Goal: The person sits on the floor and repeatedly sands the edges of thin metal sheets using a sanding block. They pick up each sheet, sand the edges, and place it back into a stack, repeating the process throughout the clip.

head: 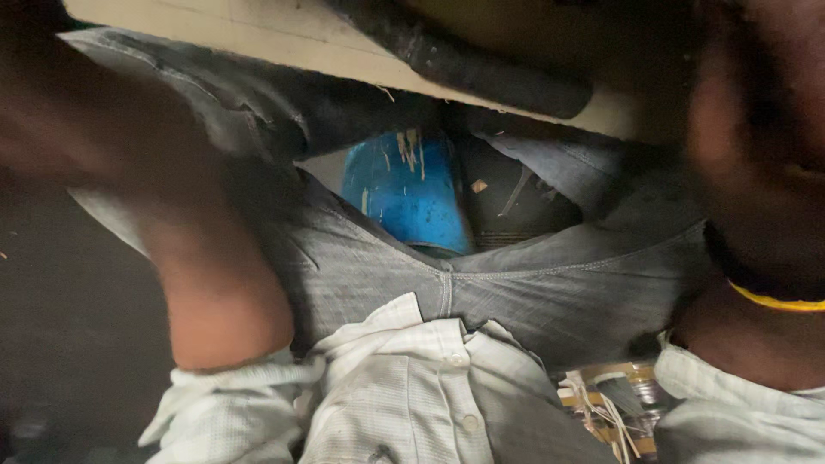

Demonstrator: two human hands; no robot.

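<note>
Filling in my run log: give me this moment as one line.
view: down at lap | left forearm raised, blurred | right wrist with yellow band | hands unseen | blue seat between grey trousers

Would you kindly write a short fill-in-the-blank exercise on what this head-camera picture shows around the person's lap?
1. Between the knees sits a rounded container coloured ____.
2. The trousers are grey, and the buttoned shirt is ____.
3. The band round the right arm is ____.
4. A pale board lies across the ____ of the picture.

Missing words: blue; white; yellow; top
</note>
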